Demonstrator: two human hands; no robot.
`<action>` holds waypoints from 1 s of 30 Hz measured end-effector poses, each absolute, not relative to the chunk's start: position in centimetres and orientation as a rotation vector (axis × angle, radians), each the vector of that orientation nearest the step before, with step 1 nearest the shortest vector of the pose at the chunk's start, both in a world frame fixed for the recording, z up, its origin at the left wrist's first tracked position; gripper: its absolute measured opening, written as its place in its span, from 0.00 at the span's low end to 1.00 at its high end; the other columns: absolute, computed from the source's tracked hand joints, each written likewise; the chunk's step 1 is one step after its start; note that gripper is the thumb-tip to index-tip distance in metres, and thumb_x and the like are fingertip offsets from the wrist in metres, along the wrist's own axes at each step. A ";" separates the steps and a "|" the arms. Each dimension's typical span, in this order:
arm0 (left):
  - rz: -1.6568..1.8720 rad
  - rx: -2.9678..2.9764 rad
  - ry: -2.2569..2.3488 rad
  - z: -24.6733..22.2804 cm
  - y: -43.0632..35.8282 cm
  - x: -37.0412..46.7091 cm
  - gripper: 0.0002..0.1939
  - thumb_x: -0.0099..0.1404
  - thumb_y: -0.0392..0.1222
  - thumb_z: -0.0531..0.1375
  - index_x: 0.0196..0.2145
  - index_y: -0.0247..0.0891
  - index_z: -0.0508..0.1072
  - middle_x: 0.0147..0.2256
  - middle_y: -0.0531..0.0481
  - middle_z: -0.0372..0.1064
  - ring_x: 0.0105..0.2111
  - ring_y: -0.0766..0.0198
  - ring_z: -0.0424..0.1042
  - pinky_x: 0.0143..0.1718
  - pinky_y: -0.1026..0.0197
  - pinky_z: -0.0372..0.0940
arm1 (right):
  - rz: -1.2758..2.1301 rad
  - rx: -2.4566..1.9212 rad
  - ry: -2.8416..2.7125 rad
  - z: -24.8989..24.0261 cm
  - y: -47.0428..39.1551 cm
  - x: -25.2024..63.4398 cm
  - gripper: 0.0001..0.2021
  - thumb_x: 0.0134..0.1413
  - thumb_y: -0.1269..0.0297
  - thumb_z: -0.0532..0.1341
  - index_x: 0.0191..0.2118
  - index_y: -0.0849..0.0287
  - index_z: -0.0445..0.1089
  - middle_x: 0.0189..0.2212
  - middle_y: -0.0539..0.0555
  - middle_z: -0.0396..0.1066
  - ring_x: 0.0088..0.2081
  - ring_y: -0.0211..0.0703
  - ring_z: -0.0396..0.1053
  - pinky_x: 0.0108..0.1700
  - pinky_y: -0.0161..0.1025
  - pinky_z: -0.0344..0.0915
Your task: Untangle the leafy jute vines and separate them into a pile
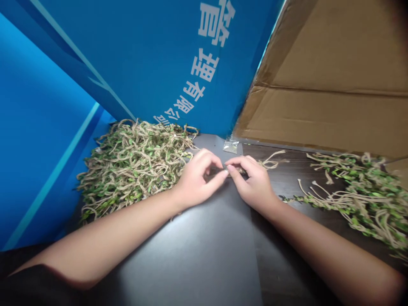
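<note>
My left hand (201, 177) and my right hand (250, 177) meet fingertip to fingertip over the grey mat. Both pinch a short piece of leafy twine, mostly hidden by my fingers. Beige cord ends (270, 161) stick out past my right hand, over the dark wood tabletop. Just left of my left hand rises a large pile of leafy twine (134, 161), beige cords tangled with small green leaves. A small clear plastic bag (231, 146) lies beyond my fingertips.
A second heap of leafy twine (360, 191) spreads over the dark wood tabletop (274, 255) at the right. The grey mat (191, 255) lies in front of me. Blue panels with white characters (111, 51) and a brown cardboard sheet (334, 76) stand behind.
</note>
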State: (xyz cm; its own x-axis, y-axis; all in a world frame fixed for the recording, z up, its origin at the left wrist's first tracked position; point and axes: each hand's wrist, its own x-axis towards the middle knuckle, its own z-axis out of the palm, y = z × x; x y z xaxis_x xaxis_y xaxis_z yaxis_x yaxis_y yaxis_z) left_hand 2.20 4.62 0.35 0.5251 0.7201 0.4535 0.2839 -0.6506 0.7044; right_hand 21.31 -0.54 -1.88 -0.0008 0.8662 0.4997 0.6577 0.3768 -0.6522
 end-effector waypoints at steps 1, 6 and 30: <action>0.940 2.269 0.767 0.3 4.6 2.2 0.07 0.70 0.45 0.63 0.39 0.39 0.71 0.37 0.50 0.68 0.35 0.66 0.67 0.40 0.60 0.62 | 0.289 -1.342 -1.723 -1.8 -0.6 21.3 0.07 0.68 0.64 0.59 0.41 0.55 0.74 0.35 0.53 0.78 0.37 0.42 0.73 0.39 0.41 0.67; 0.819 2.444 0.837 -0.1 4.6 2.2 0.09 0.70 0.48 0.63 0.39 0.40 0.74 0.40 0.50 0.73 0.43 0.61 0.71 0.49 0.55 0.59 | 0.274 -1.300 -1.701 -1.7 -0.8 21.3 0.06 0.68 0.65 0.59 0.42 0.56 0.74 0.36 0.52 0.78 0.36 0.40 0.74 0.37 0.40 0.68; 0.818 2.277 1.000 0.0 4.8 2.6 0.09 0.69 0.41 0.59 0.31 0.38 0.74 0.33 0.51 0.73 0.36 0.63 0.70 0.42 0.59 0.59 | 0.180 -1.342 -1.872 -2.6 -0.5 21.4 0.06 0.65 0.65 0.62 0.35 0.55 0.74 0.31 0.49 0.77 0.34 0.41 0.71 0.43 0.43 0.61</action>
